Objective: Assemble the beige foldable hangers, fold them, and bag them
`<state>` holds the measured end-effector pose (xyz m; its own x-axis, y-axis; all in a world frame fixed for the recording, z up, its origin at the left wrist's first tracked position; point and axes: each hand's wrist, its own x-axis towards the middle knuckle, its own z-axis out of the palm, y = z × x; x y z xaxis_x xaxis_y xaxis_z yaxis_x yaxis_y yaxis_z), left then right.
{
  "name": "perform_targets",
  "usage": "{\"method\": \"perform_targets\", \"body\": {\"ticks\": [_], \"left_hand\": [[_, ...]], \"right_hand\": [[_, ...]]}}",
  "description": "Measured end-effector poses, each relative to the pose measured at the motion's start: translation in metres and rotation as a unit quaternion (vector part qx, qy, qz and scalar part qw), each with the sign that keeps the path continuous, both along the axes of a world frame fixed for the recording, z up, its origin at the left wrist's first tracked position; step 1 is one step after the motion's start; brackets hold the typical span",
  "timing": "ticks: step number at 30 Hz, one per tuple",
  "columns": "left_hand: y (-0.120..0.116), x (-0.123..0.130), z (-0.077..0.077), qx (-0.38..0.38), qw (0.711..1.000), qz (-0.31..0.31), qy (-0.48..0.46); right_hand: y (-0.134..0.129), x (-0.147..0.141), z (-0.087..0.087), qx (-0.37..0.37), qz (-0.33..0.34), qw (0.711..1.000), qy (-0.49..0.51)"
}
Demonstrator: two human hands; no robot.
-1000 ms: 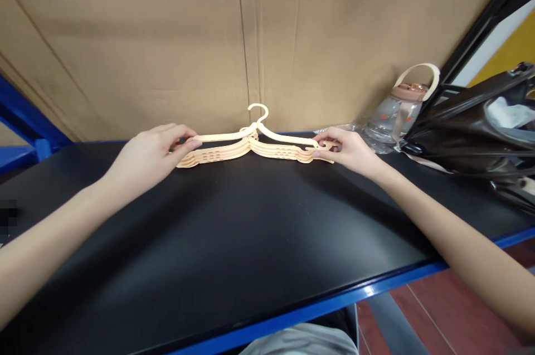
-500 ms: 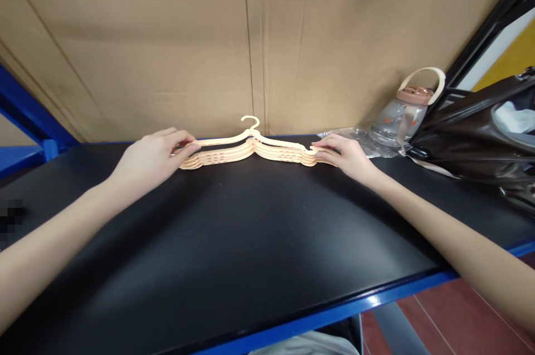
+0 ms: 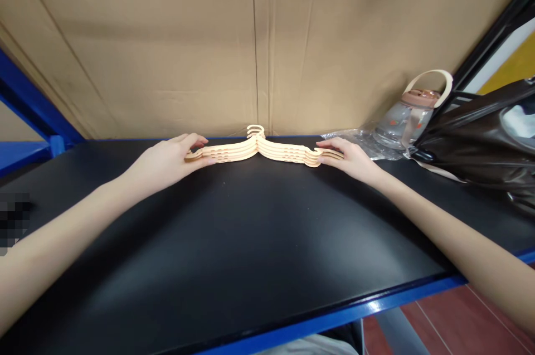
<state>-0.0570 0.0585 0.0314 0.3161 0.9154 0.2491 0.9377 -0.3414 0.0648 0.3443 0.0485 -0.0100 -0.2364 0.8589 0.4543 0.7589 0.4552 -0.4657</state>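
Several cream hangers [image 3: 276,150] lie stacked on the black tabletop near its back edge, hooks toward the cardboard. My left hand [image 3: 178,157] is at the stack's left end, thumb along the front and fingers over the back, around the hanger tips. At the right end my right hand [image 3: 349,159] has its thumb in front and fingers behind, pinching the hanger ends. The hanger tips are partly hidden by both hands.
A cardboard sheet [image 3: 175,54] stands behind the black table [image 3: 251,243]. At the back right are clear plastic wrap [image 3: 359,137], a clear bottle [image 3: 403,121] with a handle, and a dark brown bag [image 3: 480,143]. A blue post [image 3: 37,98] rises at the left.
The top hanger, held raised before, now lies flush on the stack. My left hand has shifted right and its thumb now lies along the stack's front. The view has shifted slightly.
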Motion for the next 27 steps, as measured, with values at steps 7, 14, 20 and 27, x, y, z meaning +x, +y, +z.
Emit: {"method": "perform_targets", "body": {"ticks": [7,14,20,27], "left_hand": [[0.005,-0.006,-0.003,-0.029,0.997,0.037,0.065],[-0.002,0.001,0.001,-0.032,0.993,0.063,0.091],[-0.005,0.004,0.002,-0.019,0.992,0.073,0.100],[-0.002,0.002,-0.003,-0.021,0.997,0.053,0.055]], "right_hand": [[0.000,0.002,-0.003,-0.024,0.003,0.999,-0.026],[0.003,0.004,-0.004,-0.035,-0.033,0.998,-0.041],[-0.002,0.001,0.001,-0.046,-0.045,0.995,-0.079],[-0.003,-0.003,-0.002,-0.040,-0.077,0.994,-0.069]]}}
